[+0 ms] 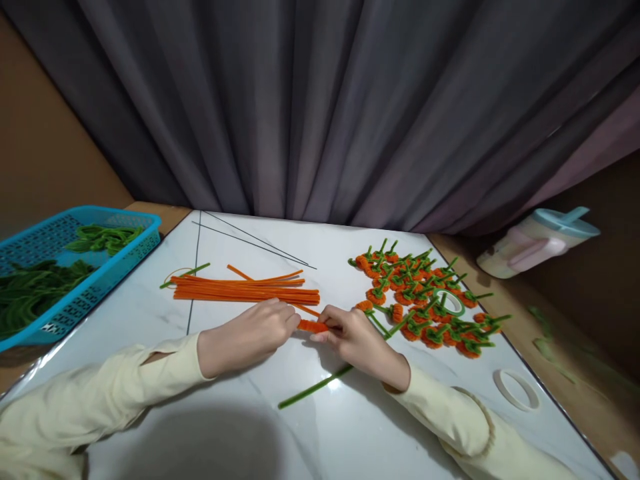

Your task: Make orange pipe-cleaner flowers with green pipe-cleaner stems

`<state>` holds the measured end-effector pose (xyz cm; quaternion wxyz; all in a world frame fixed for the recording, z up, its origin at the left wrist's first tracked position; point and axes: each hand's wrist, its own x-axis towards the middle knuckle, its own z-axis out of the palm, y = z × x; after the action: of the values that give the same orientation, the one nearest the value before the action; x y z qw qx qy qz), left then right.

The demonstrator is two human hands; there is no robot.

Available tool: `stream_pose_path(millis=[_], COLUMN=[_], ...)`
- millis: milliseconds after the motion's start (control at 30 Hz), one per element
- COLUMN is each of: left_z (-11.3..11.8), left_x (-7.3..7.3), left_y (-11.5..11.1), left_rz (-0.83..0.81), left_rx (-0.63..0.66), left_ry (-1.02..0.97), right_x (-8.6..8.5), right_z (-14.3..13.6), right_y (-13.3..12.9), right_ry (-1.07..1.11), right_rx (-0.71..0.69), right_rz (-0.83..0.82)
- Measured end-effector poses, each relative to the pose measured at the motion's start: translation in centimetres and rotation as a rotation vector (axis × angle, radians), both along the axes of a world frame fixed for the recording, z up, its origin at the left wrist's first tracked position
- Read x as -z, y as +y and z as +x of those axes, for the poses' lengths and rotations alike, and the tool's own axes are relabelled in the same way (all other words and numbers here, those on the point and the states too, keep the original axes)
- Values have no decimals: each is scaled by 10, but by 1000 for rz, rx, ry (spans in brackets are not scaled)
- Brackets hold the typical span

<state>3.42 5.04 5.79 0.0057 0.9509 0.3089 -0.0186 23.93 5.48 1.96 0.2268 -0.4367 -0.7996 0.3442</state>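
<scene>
Hands (300, 327) — both gripping orange fuzzy stems (313, 326).

1. Vivid orange is glowing on the piece (311, 326) between the left hand (260, 330) and right hand (357, 341), and on the sticks (240, 292) beyond!
2. Right of them, the cluster (415, 293) is flashing orange and green.
3. White, grey-veined, the tabletop (350, 427) is gleaming beneath.
4. Far left, the basket (107, 277) is showing bright blue.
5. Pale yellow is covering the sleeves (125, 387) behind.
</scene>
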Motion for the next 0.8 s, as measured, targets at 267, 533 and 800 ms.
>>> stream_pose_path(millis=[267,533,800], left_z=[-1,3,4], left_x=[15,22,25], left_y=[1,-3,1], left_rz=[-52,-65,-130], left_rx=[17,27,30], left_ry=[-110,-189,-364], right_x=[2,1,6], right_z=[-3,-13,-11], right_y=[-11,-20,-17], right_ry=[-293,-353,-463], right_rx=[-95,-137,-173], right_rz=[404,826,1165])
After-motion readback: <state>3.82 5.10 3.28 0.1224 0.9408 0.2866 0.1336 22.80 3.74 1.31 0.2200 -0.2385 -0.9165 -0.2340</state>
